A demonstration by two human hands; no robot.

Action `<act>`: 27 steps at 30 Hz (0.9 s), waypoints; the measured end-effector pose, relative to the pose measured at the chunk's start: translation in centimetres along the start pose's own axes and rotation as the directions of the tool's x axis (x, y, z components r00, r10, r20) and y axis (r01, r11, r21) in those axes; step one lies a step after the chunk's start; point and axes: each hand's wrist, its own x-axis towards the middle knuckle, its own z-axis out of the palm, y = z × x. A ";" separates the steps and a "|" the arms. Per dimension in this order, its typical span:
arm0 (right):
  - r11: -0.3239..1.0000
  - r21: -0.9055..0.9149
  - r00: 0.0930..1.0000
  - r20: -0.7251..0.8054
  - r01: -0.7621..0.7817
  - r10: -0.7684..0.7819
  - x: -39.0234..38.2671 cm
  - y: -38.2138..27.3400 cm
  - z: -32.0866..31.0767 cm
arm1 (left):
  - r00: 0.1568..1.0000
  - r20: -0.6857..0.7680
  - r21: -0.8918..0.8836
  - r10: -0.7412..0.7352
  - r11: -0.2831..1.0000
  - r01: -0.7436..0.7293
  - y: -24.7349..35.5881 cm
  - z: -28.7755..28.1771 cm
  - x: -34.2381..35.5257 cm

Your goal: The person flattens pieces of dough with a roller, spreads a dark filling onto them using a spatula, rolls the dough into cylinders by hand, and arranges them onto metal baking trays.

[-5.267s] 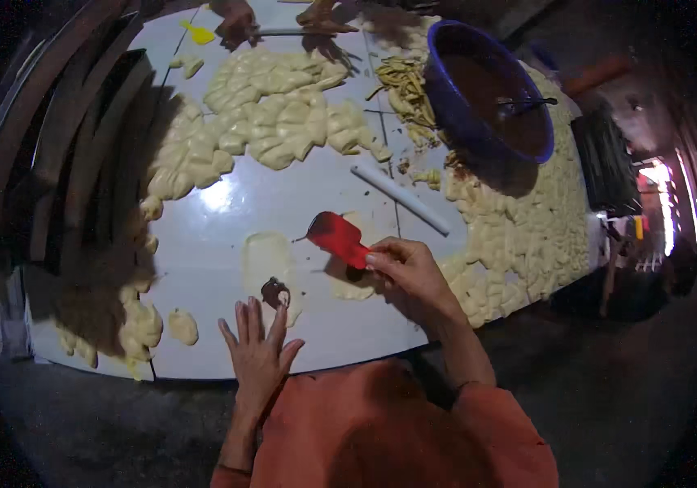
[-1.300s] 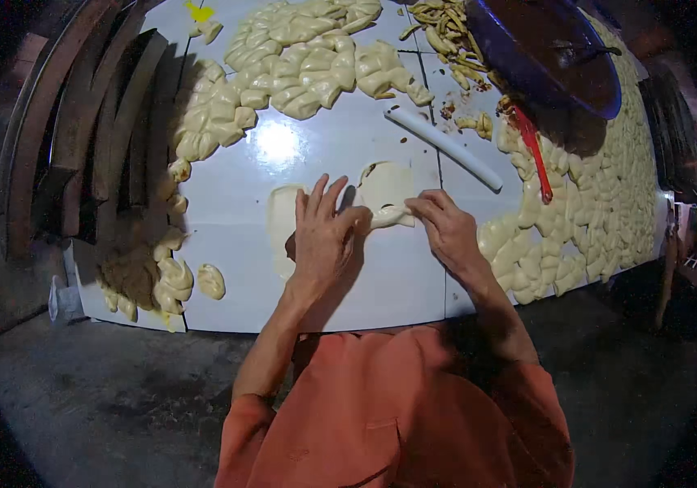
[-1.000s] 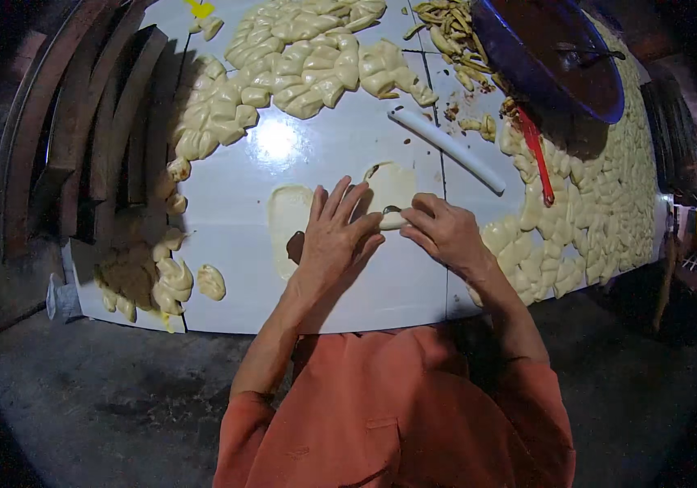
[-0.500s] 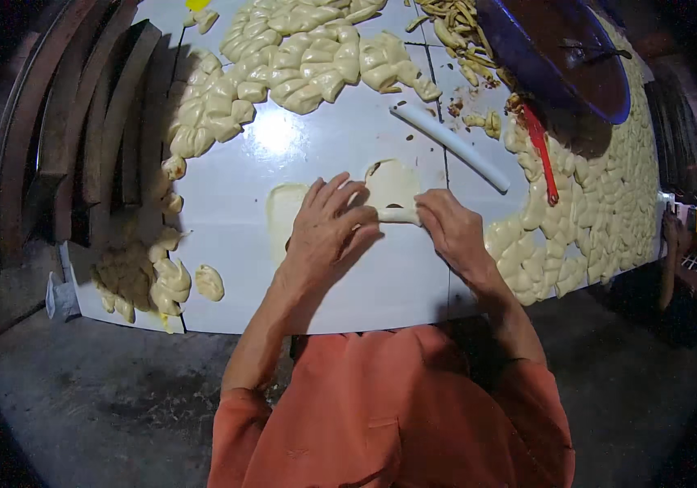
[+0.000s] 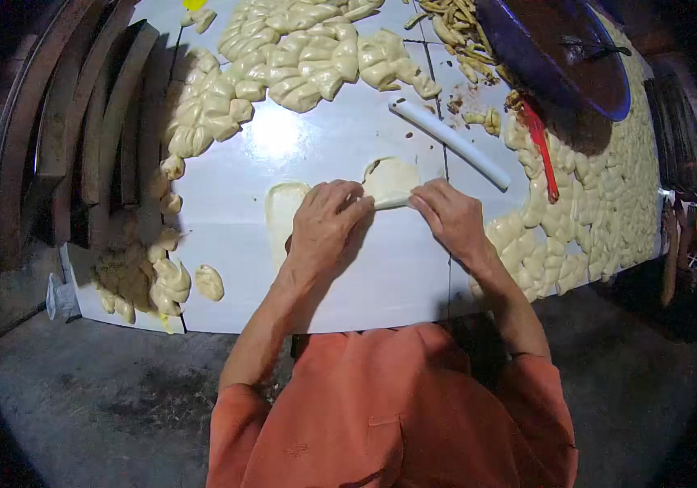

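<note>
A flattened piece of pale dough [image 5: 394, 174] lies on the white tabletop, its near edge folded into a narrow roll. My left hand [image 5: 326, 218] pinches the roll's left end, and my right hand [image 5: 449, 218] pinches its right end. Both hands have bent, closed fingers on the dough. Left of it, a second flattened dough piece [image 5: 282, 213] is partly covered by my left hand. Beyond my right hand rests a white rolling rod [image 5: 452, 146], lying at a slant.
Many dough pieces [image 5: 304, 65] cover the far side, and more dough [image 5: 584, 220] spreads over the right. A blue bowl [image 5: 621, 89] of brown filling stands far right, near a red-handled utensil [image 5: 539, 146] and peeled strips [image 5: 456, 28]. Curved dark boards [image 5: 80, 122] line the left.
The near edge of the dough has been rolled slightly farther away from me. The dark filling spot by the fold is now covered. Both hands have moved a little forward with it.
</note>
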 end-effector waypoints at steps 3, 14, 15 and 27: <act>1.000 -0.002 0.999 -0.053 0.007 -0.007 0.6 0.3 -0.4 | 0.999 -0.031 0.032 -0.009 0.999 0.010 1.3 -0.6 0.7; 0.973 -0.123 0.979 -0.033 0.197 -0.203 0.5 0.6 -0.3 | 0.990 -0.137 0.111 0.023 0.994 -0.008 0.3 0.2 0.8; 0.973 -0.121 0.979 -0.031 0.197 -0.202 0.7 0.7 -0.3 | 0.997 -0.070 0.125 0.037 0.992 -0.028 0.0 0.7 0.6; 0.977 -0.186 0.992 -0.052 0.106 -0.118 3.2 1.7 0.2 | 0.995 -0.085 0.178 -0.054 0.982 0.069 -0.1 0.5 2.9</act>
